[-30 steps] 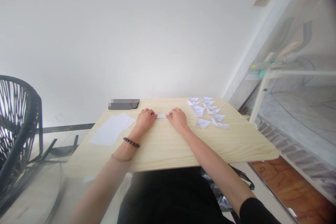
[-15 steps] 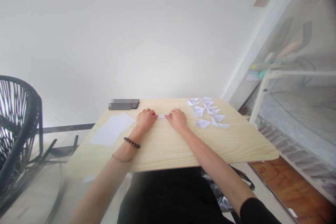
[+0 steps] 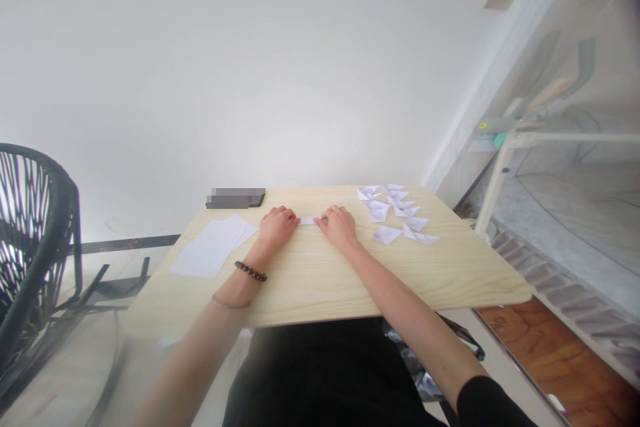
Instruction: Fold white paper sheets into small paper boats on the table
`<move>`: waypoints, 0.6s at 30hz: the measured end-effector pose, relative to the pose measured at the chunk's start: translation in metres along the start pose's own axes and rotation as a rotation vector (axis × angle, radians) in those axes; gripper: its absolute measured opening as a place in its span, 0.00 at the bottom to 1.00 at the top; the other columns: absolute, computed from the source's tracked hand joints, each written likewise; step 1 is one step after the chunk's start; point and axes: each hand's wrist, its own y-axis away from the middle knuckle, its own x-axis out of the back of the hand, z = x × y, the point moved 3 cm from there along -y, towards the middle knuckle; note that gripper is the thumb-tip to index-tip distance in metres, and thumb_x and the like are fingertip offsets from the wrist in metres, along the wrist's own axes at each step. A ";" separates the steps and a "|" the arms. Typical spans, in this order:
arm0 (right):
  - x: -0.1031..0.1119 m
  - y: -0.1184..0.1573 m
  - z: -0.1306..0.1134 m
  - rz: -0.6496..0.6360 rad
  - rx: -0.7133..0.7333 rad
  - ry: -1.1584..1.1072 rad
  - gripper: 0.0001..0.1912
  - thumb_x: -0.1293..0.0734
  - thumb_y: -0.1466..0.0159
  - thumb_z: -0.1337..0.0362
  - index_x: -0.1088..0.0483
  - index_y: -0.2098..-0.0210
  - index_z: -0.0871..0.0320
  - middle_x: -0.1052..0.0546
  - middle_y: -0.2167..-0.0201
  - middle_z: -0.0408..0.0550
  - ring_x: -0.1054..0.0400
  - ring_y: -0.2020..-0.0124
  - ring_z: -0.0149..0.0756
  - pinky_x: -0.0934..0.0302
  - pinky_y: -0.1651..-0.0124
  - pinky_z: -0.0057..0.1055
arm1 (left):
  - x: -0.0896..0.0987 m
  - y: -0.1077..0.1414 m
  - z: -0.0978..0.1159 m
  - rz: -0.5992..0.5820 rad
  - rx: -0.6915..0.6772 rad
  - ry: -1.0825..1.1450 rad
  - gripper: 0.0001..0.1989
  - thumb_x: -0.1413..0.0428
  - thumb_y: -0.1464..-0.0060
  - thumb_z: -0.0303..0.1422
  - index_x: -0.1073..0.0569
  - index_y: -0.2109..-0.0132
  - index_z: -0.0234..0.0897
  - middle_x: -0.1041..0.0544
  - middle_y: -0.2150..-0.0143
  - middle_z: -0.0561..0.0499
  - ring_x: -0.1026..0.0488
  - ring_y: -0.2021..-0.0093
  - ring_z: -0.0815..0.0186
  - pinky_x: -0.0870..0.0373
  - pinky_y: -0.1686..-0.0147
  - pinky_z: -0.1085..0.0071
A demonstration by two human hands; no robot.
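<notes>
A small folded piece of white paper (image 3: 307, 221) lies low over the middle of the table, stretched between my two hands. My left hand (image 3: 278, 227) pinches its left end, thumb toward the middle. At the right end, my right hand (image 3: 339, 227) grips the paper the same way, fingers curled. Both ends are hidden under the fingers. Several folded white paper boats (image 3: 387, 234) sit in a loose group to the right of my right hand. White paper sheets (image 3: 207, 248) lie flat and overlapping, left of my left hand.
The light wooden table (image 3: 310, 287) stands against a white wall. A dark flat object (image 3: 235, 199), partly pixelated, rests at its back left. A dark woven chair (image 3: 40, 247) is at the far left; a white metal frame (image 3: 495, 193) stands to the right.
</notes>
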 end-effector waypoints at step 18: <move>-0.001 0.001 -0.004 0.024 -0.012 0.078 0.17 0.43 0.41 0.53 0.29 0.68 0.57 0.30 0.65 0.52 0.42 0.61 0.39 0.49 0.61 0.34 | -0.005 -0.002 0.008 -0.020 -0.002 -0.136 0.10 0.53 0.48 0.37 0.31 0.65 0.38 0.31 0.63 0.46 0.36 0.59 0.59 0.39 0.65 0.67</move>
